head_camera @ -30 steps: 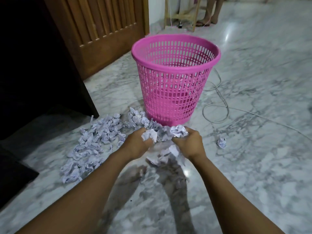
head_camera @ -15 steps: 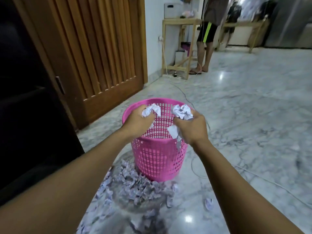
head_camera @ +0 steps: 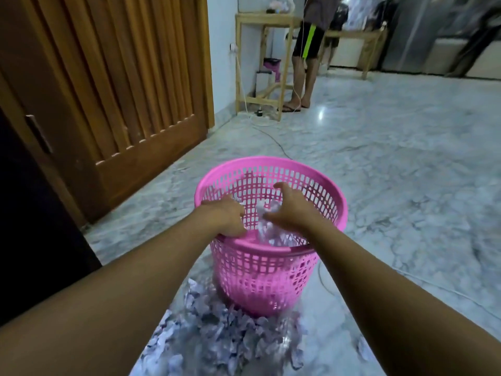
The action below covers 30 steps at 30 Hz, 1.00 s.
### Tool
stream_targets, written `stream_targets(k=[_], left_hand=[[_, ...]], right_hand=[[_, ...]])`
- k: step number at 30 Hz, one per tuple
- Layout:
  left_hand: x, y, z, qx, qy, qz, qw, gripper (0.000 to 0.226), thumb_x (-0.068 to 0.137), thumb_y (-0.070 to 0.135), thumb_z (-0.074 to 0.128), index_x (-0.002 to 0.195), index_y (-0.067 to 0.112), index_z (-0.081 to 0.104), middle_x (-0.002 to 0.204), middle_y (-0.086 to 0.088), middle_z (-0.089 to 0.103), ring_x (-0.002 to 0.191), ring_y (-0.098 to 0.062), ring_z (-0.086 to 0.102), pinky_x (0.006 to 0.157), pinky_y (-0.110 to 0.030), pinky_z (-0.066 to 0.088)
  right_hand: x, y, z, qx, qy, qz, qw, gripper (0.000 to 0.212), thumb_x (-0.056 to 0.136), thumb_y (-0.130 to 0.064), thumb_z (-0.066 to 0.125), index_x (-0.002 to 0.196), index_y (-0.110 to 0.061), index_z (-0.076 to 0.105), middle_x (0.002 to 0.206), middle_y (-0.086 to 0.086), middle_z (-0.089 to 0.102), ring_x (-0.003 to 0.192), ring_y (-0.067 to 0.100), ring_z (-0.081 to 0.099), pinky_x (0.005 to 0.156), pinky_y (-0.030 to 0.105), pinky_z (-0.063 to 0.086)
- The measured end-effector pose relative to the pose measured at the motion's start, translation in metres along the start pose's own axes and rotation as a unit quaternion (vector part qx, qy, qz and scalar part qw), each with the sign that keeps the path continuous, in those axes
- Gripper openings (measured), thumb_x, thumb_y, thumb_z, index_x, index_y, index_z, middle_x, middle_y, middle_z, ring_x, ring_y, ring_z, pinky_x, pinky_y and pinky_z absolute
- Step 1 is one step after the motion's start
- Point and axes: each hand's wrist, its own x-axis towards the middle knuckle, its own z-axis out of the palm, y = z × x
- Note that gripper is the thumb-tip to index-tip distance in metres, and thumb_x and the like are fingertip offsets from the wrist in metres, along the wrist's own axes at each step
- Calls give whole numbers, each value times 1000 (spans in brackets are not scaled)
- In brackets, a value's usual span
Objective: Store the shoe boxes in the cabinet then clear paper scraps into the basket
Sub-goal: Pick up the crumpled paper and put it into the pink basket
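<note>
A pink plastic mesh basket (head_camera: 320, 185) stands on the marble floor in front of me. Both my hands are over its mouth. My left hand (head_camera: 226, 217) rests near the left rim with its fingers loosened. My right hand (head_camera: 288, 210) has its fingers spread apart. Blurred white crumpled paper scraps (head_camera: 267, 229) are falling between my hands inside the basket. A pile of grey-white paper scraps (head_camera: 225, 335) lies on the floor at the near foot of the basket, between my forearms.
A slatted wooden door (head_camera: 130, 85) is to the left, with a dark cabinet side (head_camera: 32, 226) nearer me. A white cable (head_camera: 273, 139) runs across the floor behind the basket. A person's legs (head_camera: 303, 66) stand by a wooden table (head_camera: 260, 58) at the back.
My hands lifted paper scraps from the floor pile, carried them over the basket, and have now let them go; the scraps are dropping inside.
</note>
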Motion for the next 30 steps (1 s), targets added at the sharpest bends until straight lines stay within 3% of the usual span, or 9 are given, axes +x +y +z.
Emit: stream_targets(k=[3,7,11,15,19,22,25,27,30], left_hand=[[-9,1,-1,-34,63,-9,997,45,84,54,55,122,30,61,126,0,59,114,-25,56,99,-42,47],[-21,9,7,45,294,-98,950,49,87,55,49,124,25,59,135,-10,48,129,-31,40,107,-53,32],[-19,1,18,-135,150,-159,966,49,74,57,49,103,21,64,136,-14,49,125,-31,45,95,-37,44],[-30,4,22,-192,165,-126,959,48,86,56,52,76,11,65,93,-11,70,82,-25,65,69,-29,50],[-45,17,26,-291,240,-105,920,50,92,52,53,114,10,66,116,-10,63,111,-30,59,91,-29,44],[-60,38,45,-339,379,-113,853,68,85,59,45,133,11,53,139,-19,49,128,-33,46,107,-36,37],[-84,71,93,-323,512,-152,782,60,95,45,47,144,10,38,143,-21,38,133,-34,38,104,-44,37],[-98,93,145,-322,485,-170,795,63,93,47,49,142,10,36,143,-21,35,131,-36,38,100,-50,41],[-113,112,227,-273,307,-120,904,70,87,55,52,141,14,35,143,-21,34,132,-38,34,104,-52,39]], right_hand=[[-6,0,-11,-126,10,-18,992,67,84,-51,66,143,-31,39,131,7,58,105,27,65,94,42,52],[-37,12,-18,-123,66,-48,989,40,89,-59,54,115,-31,68,112,-5,73,99,19,68,89,36,53],[-78,33,-12,-104,149,-145,973,54,90,-68,37,68,-28,66,70,-8,70,67,14,65,63,27,50],[-95,51,-4,-116,177,-236,948,69,90,-67,29,52,-18,58,48,-1,57,45,13,52,54,26,32],[-109,71,-5,-34,301,-271,914,36,94,-48,54,83,-21,74,83,-6,66,78,15,60,80,37,47],[-134,112,12,44,408,-176,895,25,93,-37,61,105,-17,69,106,4,65,101,22,59,88,39,43],[-157,164,45,34,348,-80,933,28,90,-32,61,113,-17,66,111,8,63,105,29,59,87,42,46],[-167,200,70,12,236,18,972,38,90,-34,61,125,-19,62,125,12,58,117,32,54,91,43,46],[-184,244,102,-25,55,160,985,56,93,-39,57,146,-26,42,155,15,28,143,33,25,108,47,36]])
